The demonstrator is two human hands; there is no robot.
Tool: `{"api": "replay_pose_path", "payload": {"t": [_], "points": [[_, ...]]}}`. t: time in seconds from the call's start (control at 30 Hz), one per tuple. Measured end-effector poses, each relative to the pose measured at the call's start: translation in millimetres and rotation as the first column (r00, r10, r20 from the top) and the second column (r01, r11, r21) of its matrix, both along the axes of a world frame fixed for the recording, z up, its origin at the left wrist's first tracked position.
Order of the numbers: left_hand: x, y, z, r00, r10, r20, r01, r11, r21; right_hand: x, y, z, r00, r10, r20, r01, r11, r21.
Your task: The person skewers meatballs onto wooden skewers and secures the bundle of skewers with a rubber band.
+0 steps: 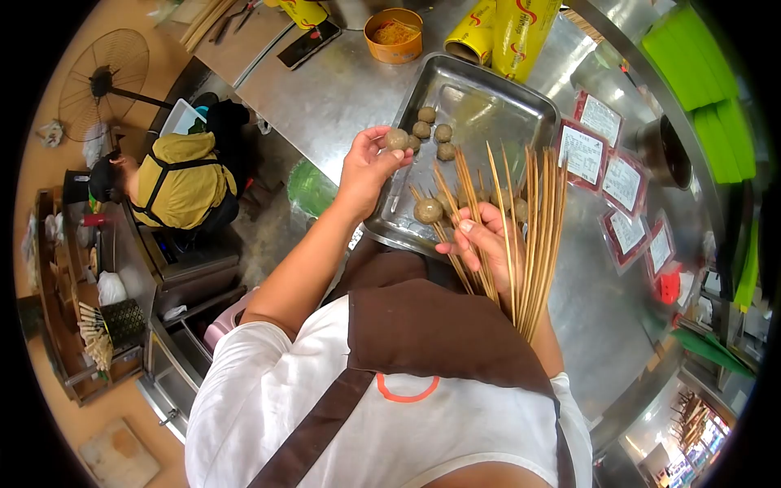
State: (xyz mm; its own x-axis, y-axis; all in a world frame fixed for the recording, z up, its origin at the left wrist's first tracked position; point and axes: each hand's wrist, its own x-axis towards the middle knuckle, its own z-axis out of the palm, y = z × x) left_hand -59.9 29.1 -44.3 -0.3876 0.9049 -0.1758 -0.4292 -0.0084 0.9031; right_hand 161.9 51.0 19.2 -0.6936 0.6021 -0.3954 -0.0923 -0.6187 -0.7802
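My left hand (370,171) pinches a round grey-brown ball (396,140) between thumb and fingers, over the left side of a metal tray (496,80). Several similar balls (446,151) lie in the tray. My right hand (486,240) is closed around a fanned bundle of wooden skewers (543,244) at the tray's lower right. Another ball (428,211) sits at the skewers just left of my right hand; whether it is pierced is unclear. More balls behind the skewers are partly hidden.
Sealed red packets with white labels (582,154) lie right of the tray. Behind it are yellow rolls (521,37), a round orange container (394,49) and a phone (309,45). A person in a yellow top (185,180) is at the left.
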Motion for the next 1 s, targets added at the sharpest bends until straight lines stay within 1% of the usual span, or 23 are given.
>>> {"api": "replay_pose_path", "payload": {"t": [0.03,0.07,0.1,0.13,0.17,0.23,0.3,0.37,0.53,0.67,0.87,1.0], "points": [[1.3,-0.6,9.4,1.0,-0.001,0.0,0.001,1.0,0.003,0.0,0.0,1.2,0.999,0.005,0.034,-0.006,1.0,0.026],[2.2,-0.8,18.8,0.972,-0.025,0.234,0.011,0.998,0.057,0.1,-0.4,2.4,0.999,0.003,0.034,-0.004,1.0,0.03],[2.9,-1.3,23.5,0.889,-0.06,0.453,0.01,0.994,0.113,-0.3,-1.4,4.0,0.999,-0.006,0.049,0.004,0.999,0.034],[6.3,-1.0,22.1,0.915,-0.046,0.402,0.004,0.994,0.106,-0.7,-2.3,5.2,0.998,-0.015,0.065,0.012,0.999,0.038],[10.1,-0.9,22.6,0.915,-0.047,0.4,0.003,0.994,0.109,-0.9,-2.9,5.1,0.998,-0.014,0.063,0.012,0.999,0.041],[18.0,-1.8,23.8,0.952,-0.019,0.306,0.009,0.999,0.035,-1.1,-3.9,4.3,0.998,-0.022,0.053,0.02,0.999,0.04],[21.6,-1.4,24.9,0.951,-0.022,0.308,0.02,1.0,0.011,-1.3,-3.8,7.2,0.999,-0.012,0.051,0.01,0.999,0.049],[23.0,-0.3,24.1,0.915,-0.085,0.394,0.068,0.996,0.059,-0.8,-3.7,8.4,0.999,-0.005,0.05,0.002,0.998,0.056],[31.1,2.6,40.6,0.904,-0.144,0.403,0.116,0.989,0.094,-1.0,-5.1,7.2,0.996,-0.032,0.083,0.028,0.999,0.044],[33.4,2.7,39.7,0.901,-0.205,0.381,0.174,0.978,0.113,0.6,-5.2,5.1,0.995,-0.054,0.086,0.049,0.997,0.055],[42.5,6.2,42.8,0.897,-0.156,0.414,0.124,0.987,0.103,-0.5,-4.2,6.0,0.997,-0.049,0.066,0.046,0.998,0.041],[46.7,10.1,41.0,0.874,-0.166,0.456,0.119,0.984,0.13,-1.5,-4.3,8.6,0.996,-0.044,0.075,0.041,0.998,0.038]]}}
